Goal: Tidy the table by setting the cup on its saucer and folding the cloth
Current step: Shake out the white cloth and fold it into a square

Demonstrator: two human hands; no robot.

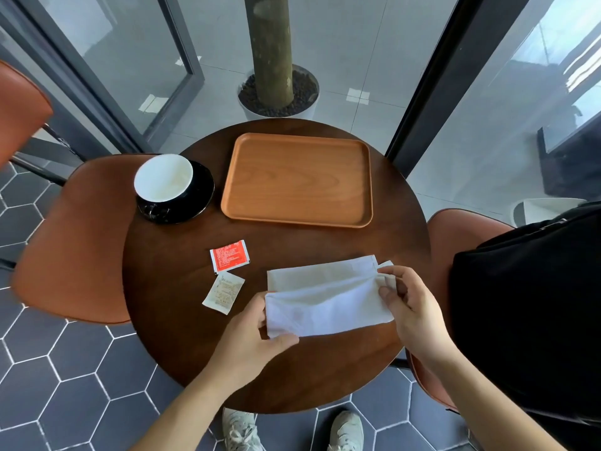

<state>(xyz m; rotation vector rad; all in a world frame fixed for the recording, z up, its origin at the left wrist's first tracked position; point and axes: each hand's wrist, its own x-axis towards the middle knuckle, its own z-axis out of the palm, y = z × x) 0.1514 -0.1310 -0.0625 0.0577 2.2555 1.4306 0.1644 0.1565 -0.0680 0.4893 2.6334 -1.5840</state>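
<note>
A white cloth (pixel 328 297) lies partly folded near the front of the round dark wooden table (pixel 182 320). My left hand (pixel 257 333) pinches the cloth's left end and my right hand (pixel 406 304) pinches its right end, with the near layer lifted over the far one. At the back left a black cup with a white inside (pixel 164 182) stands on its black saucer (pixel 198 203).
An empty wooden tray (pixel 296 180) lies at the table's back. A red sachet (pixel 229 256) and a pale sachet (pixel 223 292) lie left of the cloth. Orange chairs (pixel 74 242) stand left and right. A potted tree trunk (pixel 276 76) stands behind the table.
</note>
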